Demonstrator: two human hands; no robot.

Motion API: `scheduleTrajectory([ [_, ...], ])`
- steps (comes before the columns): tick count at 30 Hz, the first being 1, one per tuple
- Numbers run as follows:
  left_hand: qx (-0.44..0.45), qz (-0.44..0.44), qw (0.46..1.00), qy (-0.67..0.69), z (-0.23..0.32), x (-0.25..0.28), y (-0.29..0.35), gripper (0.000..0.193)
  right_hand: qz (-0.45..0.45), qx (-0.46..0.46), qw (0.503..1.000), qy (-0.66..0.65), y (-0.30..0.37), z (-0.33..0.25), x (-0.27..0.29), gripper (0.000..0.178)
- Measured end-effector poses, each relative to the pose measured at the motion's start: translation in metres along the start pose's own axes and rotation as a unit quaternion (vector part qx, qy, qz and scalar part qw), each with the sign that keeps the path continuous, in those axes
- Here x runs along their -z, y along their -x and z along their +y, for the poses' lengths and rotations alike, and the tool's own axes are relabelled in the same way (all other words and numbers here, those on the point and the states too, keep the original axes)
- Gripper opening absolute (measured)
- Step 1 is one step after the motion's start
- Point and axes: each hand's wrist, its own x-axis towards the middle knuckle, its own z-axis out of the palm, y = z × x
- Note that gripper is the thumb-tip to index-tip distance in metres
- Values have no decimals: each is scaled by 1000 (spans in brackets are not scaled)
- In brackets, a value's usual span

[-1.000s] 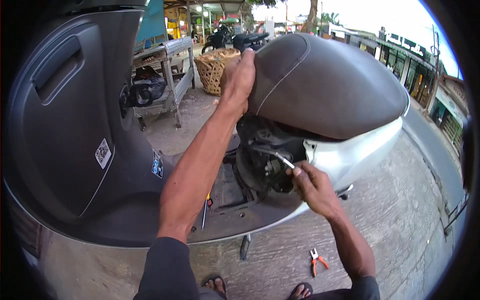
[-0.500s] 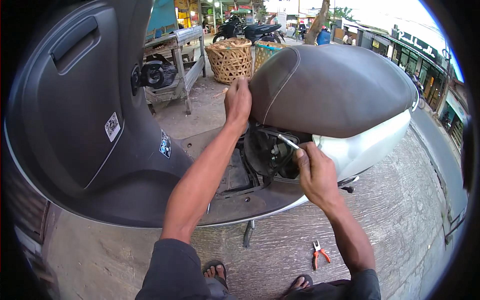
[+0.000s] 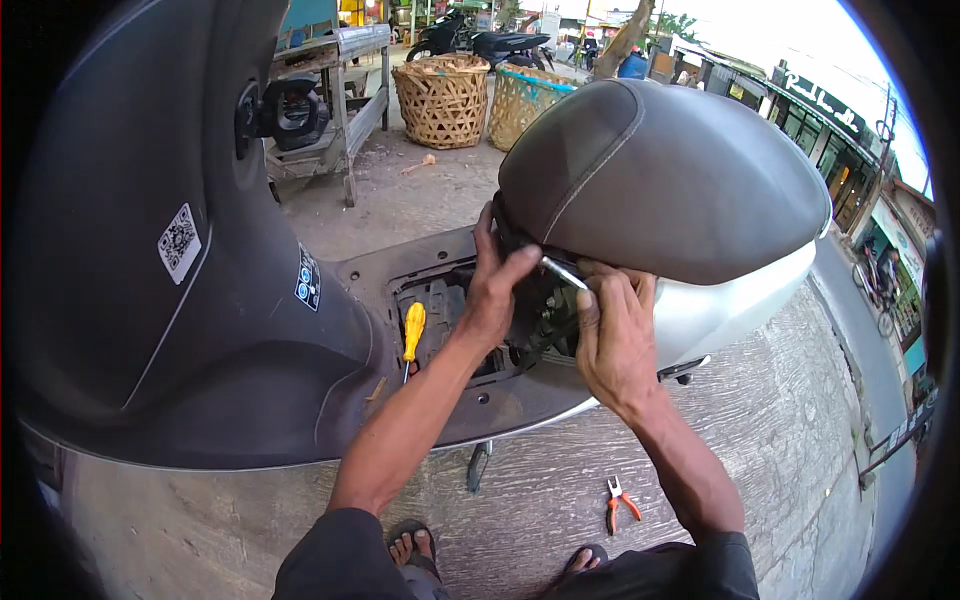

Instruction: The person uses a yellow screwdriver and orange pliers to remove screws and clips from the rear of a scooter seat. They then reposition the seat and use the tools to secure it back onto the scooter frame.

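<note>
My right hand (image 3: 618, 335) is closed on a slim silver metal rod tool (image 3: 567, 273), whose far end points up and left under the scooter seat (image 3: 680, 170). The seat is brown with a stitched seam. My left hand (image 3: 490, 295) grips the dark panel edge below the front of the seat, its thumb near the rod's tip. Between my hands lies the opened compartment (image 3: 548, 320) with dark parts inside; the rod's tip contact is hidden. A yellow-handled screwdriver (image 3: 414, 330) stands on the footboard (image 3: 370, 275), left of my left forearm.
Orange-handled pliers (image 3: 620, 505) lie on the ground near my feet. The scooter's front shield (image 3: 110, 300) rises at left. Beyond it are two woven baskets (image 3: 440, 100), a wooden bench (image 3: 350, 110) and a parked motorcycle (image 3: 480, 42). A road runs at right.
My left hand has moved down from the seat's front end to the panel edge beneath it. The rod stays in my right hand. The view has shifted; the yellow screwdriver is now visible.
</note>
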Motion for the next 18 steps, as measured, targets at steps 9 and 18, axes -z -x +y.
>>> scheduleTrajectory([
  [9, -49, 110, 992, -41, -19, -21, -3, 92, -30, 5, 1000, 3, 1, -1, -1, 21],
  [18, -101, 170, 980, -10, -22, -30, 6, 68, 25, 23, 992, 122, -26, -29, 16, 13],
])
